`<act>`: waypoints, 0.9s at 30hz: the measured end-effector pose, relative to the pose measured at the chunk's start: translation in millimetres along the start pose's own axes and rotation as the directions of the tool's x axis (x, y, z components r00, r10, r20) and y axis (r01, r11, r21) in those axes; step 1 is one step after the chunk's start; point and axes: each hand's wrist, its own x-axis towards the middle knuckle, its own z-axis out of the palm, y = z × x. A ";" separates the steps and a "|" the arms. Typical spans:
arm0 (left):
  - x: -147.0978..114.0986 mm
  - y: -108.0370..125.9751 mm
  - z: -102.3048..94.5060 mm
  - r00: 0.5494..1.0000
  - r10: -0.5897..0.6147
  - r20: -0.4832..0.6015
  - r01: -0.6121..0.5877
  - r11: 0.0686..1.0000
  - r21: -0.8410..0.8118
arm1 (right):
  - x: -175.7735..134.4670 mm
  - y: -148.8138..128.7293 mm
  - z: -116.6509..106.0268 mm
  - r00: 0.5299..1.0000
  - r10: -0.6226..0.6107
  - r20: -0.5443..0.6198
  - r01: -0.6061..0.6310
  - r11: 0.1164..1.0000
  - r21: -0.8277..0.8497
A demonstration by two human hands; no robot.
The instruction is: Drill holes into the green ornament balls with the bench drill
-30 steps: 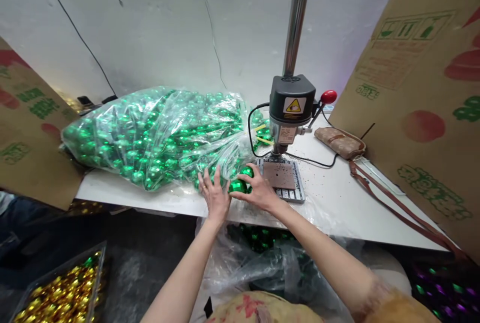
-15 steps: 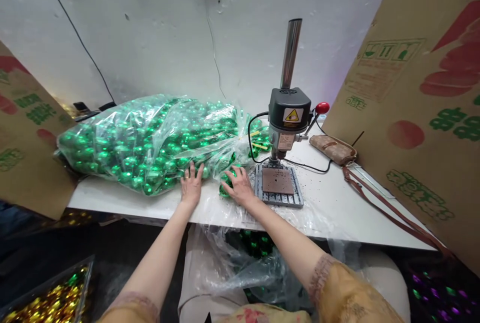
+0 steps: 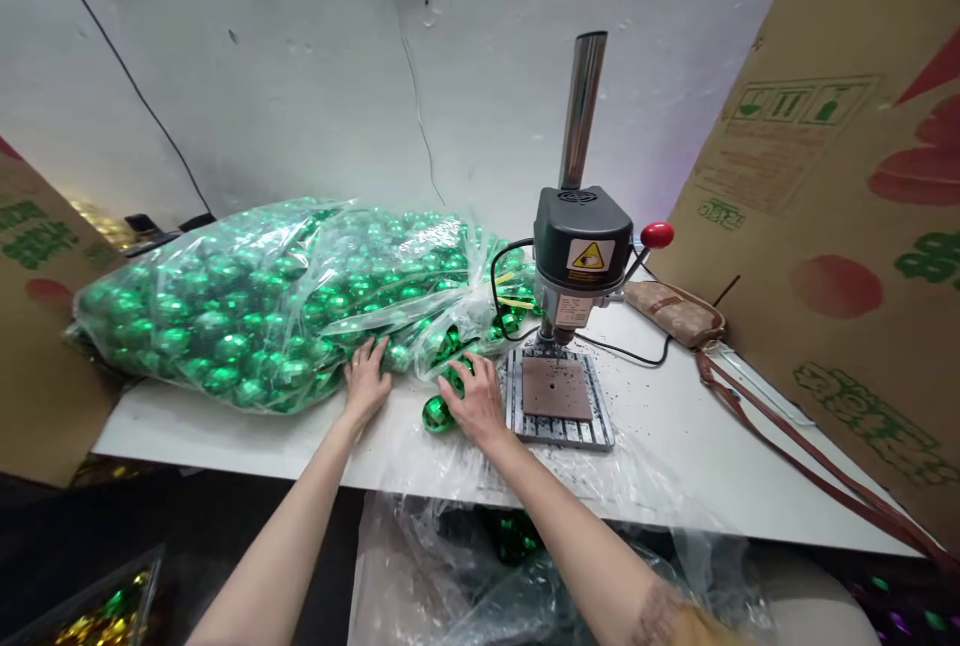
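A big clear plastic bag [image 3: 247, 296] packed with shiny green faceted balls lies on its side on the white table [image 3: 675, 466]. My left hand [image 3: 367, 381] rests against the bag's lower right side, fingers spread and holding nothing. My right hand [image 3: 478, 398] is beside the gathered neck of the bag, its fingers curled over a green ball that they partly hide. Another loose green ball [image 3: 437, 414] sits on the table just left of its thumb. Right of this hand stands a small bench drill press [image 3: 581, 244] with a red-knobbed lever and a brown plate [image 3: 556, 388] on its base.
Dark shavings lie scattered about the drill base. A brown pouch [image 3: 673, 313] with a long strap lies at the right, before a large cardboard box [image 3: 817, 226]. Another box [image 3: 45, 366] stands at the left. Loose clear plastic [image 3: 420, 566] hangs over the front edge.
My view has shifted closer to the table. My right hand's fingers have curled more over the green balls, and one ball shows clear on the table. My left hand stays by the bag.
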 end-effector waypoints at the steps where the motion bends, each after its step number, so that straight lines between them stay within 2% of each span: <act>1: -9.0 3.4 -1.4 0.998 -0.009 -0.065 0.006 0.999 -0.051 | -2.4 -1.3 0.1 1.000 0.000 -0.005 0.000 1.000 0.000; 3: -31.0 16.7 -4.7 0.971 0.025 -0.237 -0.055 0.991 -0.121 | -6.6 -2.7 1.0 1.000 -0.006 -0.003 0.006 1.000 -0.004; 4: -42.0 26.5 -6.6 0.945 0.089 -0.316 -0.136 0.982 -0.130 | -8.4 -2.6 1.5 1.000 -0.010 0.001 0.010 1.000 -0.007; 6: -58.4 50.4 -10.5 0.868 0.317 -0.383 -0.385 0.916 -0.115 | -11.1 -1.0 2.3 1.000 -0.018 0.012 0.018 1.000 -0.008; 8: -61.5 74.3 -12.8 0.764 0.570 -0.303 -0.622 0.775 -0.110 | -12.6 1.5 1.8 1.000 -0.021 0.014 0.021 1.000 -0.003; 9: -57.6 84.4 -12.9 0.716 0.653 -0.247 -0.692 0.710 -0.129 | -12.4 2.6 1.2 1.000 -0.018 0.009 0.018 1.000 -0.002; 10: -50.7 92.6 -12.2 0.687 0.697 -0.204 -0.726 0.669 -0.160 | -11.5 3.5 0.3 1.000 -0.011 0.000 0.011 1.000 -0.002; 11: -41.7 98.8 -10.9 0.683 0.709 -0.176 -0.730 0.656 -0.192 | -9.7 4.0 -0.6 1.000 -0.003 -0.011 0.003 1.000 -0.005; 13: -21.8 105.9 -7.5 0.722 0.675 -0.154 -0.691 0.688 -0.222 | -3.8 4.3 -2.3 0.999 0.018 -0.030 -0.018 1.000 -0.018; 16: -0.7 107.8 -4.3 0.798 0.590 -0.122 -0.603 0.786 -0.139 | 5.9 4.1 -3.9 0.999 0.049 -0.025 -0.050 0.998 -0.045; 20: 3.3 100.8 -1.3 0.902 0.424 -0.084 -0.428 0.902 -0.049 | 7.3 4.3 -5.5 0.997 0.073 0.035 -0.070 0.995 -0.077; 22: 1.0 94.6 3.0 0.925 0.372 -0.081 -0.378 0.921 -0.095 | 2.8 3.6 -7.1 0.994 0.092 0.058 -0.086 0.992 -0.091; 27: 0.0 80.8 16.2 0.932 0.350 -0.092 -0.362 0.896 -0.257 | -6.7 -0.1 -13.5 0.981 0.159 0.109 -0.144 0.981 -0.132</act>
